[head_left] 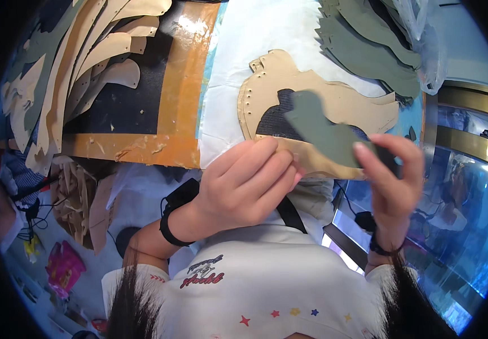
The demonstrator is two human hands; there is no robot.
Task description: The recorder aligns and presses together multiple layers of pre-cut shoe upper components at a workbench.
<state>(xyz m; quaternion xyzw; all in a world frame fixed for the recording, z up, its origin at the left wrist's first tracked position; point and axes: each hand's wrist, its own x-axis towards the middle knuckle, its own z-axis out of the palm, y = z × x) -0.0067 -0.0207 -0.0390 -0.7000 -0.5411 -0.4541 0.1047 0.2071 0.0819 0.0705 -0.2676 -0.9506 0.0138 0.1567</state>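
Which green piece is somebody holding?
The curved grey-green cutout in the right hand; the other green cutouts lie piled upper right or among tan pieces upper left.

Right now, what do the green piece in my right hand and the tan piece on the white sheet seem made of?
Green piece: possibly leather or synthetic leather, matte; it's thin and evenly coloured, but blur hides any grain.
Tan piece: likely similar, smooth; cleanly cut, with holes near its left edge.
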